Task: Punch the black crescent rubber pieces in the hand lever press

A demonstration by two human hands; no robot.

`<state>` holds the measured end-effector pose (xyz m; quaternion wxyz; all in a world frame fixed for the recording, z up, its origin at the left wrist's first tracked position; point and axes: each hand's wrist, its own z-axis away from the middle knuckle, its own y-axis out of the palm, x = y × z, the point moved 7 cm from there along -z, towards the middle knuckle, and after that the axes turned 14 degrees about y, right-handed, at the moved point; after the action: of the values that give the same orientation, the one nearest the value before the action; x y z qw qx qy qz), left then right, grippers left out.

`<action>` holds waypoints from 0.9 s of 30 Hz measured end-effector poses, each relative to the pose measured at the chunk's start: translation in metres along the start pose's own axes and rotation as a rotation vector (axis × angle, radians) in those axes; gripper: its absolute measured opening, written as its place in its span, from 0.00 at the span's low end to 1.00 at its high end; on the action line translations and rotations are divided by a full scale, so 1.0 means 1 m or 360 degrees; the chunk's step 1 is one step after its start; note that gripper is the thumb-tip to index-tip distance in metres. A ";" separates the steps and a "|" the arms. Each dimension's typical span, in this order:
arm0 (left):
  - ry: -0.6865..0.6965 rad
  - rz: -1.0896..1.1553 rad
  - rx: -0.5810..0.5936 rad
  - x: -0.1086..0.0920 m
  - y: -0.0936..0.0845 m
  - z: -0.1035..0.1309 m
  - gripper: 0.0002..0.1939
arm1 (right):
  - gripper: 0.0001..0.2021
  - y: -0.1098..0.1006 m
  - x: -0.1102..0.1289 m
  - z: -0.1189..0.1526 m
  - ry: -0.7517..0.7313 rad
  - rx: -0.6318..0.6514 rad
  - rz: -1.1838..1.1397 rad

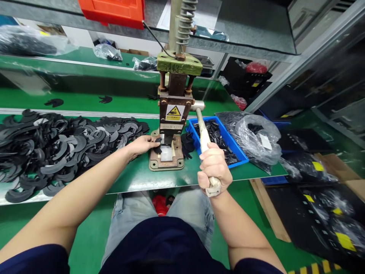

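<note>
In the head view, a hand press [175, 116] with a yellow warning label stands on the green bench. My left hand [143, 145] pinches a black curved part [157, 146] at the left side of the press base [168, 164], close to the pressing tool. My right hand [214, 167] is wrapped round the press lever [203, 131], which slopes down toward me from the right side of the press. Several black parts [187, 145] lie just right of the base.
A large pile of black curved parts [65, 152] covers the bench's left side. To the right sit a blue bin [239, 163] of small black pieces and a clear plastic bag [256, 140]. An orange bin [114, 10] hangs above, beside a metal shelf [251, 32].
</note>
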<state>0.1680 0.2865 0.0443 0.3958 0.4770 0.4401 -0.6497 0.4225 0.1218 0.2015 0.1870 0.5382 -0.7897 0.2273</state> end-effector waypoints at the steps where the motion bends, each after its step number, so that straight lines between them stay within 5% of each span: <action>1: -0.0029 0.0026 0.0044 0.000 0.002 0.001 0.23 | 0.09 0.000 0.000 0.000 -0.0003 -0.0003 0.0006; 12: -0.0114 0.0129 0.0099 -0.008 0.016 0.004 0.20 | 0.08 0.000 0.002 -0.001 0.0002 0.0011 -0.0005; 17: 0.0013 0.0161 0.0028 -0.004 0.019 -0.003 0.19 | 0.08 0.000 0.002 -0.001 0.0018 0.0013 0.0008; 27: 0.0213 -0.0016 0.0166 0.004 0.011 -0.011 0.20 | 0.07 0.000 0.002 -0.001 0.0002 -0.0001 0.0009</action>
<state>0.1807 0.2929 0.0363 0.3367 0.5373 0.4335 -0.6404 0.4213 0.1208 0.2033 0.1870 0.5359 -0.7911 0.2280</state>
